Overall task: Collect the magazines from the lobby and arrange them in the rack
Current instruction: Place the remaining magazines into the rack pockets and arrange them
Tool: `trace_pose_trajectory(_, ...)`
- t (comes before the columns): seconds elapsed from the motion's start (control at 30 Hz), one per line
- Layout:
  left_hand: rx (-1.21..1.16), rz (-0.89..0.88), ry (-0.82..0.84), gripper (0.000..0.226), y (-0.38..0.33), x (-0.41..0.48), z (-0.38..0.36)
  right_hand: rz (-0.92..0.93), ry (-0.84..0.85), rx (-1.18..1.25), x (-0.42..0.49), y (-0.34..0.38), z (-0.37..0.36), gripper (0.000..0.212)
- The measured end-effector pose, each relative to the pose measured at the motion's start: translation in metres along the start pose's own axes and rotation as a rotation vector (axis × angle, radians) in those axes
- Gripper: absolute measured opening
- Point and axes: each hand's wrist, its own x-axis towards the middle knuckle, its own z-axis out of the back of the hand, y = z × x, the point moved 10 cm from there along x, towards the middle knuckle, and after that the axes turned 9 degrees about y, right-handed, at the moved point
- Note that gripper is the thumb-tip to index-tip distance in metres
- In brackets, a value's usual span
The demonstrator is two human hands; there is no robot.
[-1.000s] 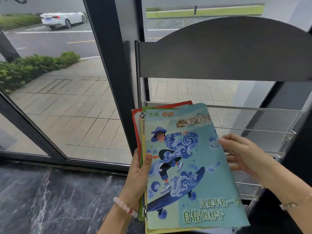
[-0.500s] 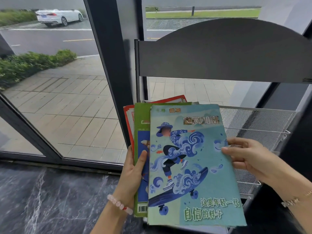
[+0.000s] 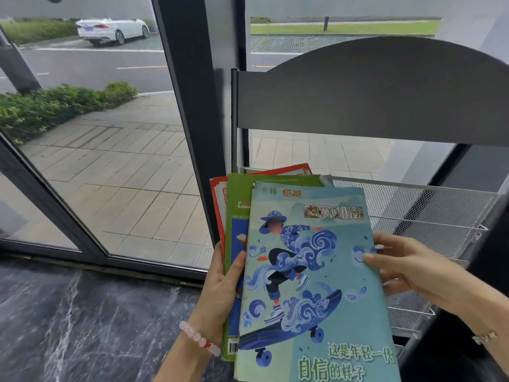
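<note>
I hold a fanned stack of magazines in front of a grey metal rack [image 3: 371, 100]. On top lies a teal magazine [image 3: 325, 271] with a blue skateboarder on its cover. Under it show a green magazine [image 3: 239, 199] and a red-edged one [image 3: 217, 194]. My left hand [image 3: 223, 288] grips the stack at its left edge, thumb on the green cover. My right hand [image 3: 407, 266] pinches the right edge of the teal magazine. The rack's mesh shelves [image 3: 429, 213] slope down behind the stack and hold nothing that I can see.
A dark window frame post [image 3: 190, 106] stands just left of the rack. Floor-to-ceiling glass shows a paved walk, a hedge and a white car [image 3: 113, 30] outside. The floor is dark marble [image 3: 82, 321].
The teal magazine has slid right off the stack, uncovering the green and red covers. My right hand moved right and a little down with it.
</note>
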Motion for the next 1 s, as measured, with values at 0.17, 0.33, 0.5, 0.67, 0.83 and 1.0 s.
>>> trace_pose_trajectory(0.17, -0.072, -0.038, -0.086, 0.031, -0.008, 0.005, 0.011, 0.214, -0.24, -0.022, -0.015, 0.023, 0.054, 0.065)
trace_pose_trajectory(0.33, 0.0, -0.136, -0.157, 0.025, -0.034, 0.017, 0.022, 0.449, -0.676, 0.102, -0.057, 0.048, 0.172, 0.034)
trace_pose_trajectory(0.5, 0.002, -0.175, -0.194, 0.027, -0.039, 0.026, 0.029, 0.532, -0.894, 0.081, -0.05, 0.057, 0.21, 0.029)
trace_pose_trajectory(0.67, -0.041, -0.186, -0.19, 0.026, -0.039, 0.024, 0.035, 0.516, -0.952, -0.078, -0.007, 0.051, 0.202, 0.033)
trace_pose_trajectory(0.83, -0.043, -0.174, -0.206, 0.037, -0.035, 0.018, 0.043, 0.448, -0.933, -0.211, 0.033, 0.032, 0.202, 0.019)
trace_pose_trajectory(1.0, -0.032, -0.14, -0.262, 0.019, -0.035, 0.008, 0.048, 0.287, -0.989, -0.384, 0.051, 0.007, 0.209, 0.009)
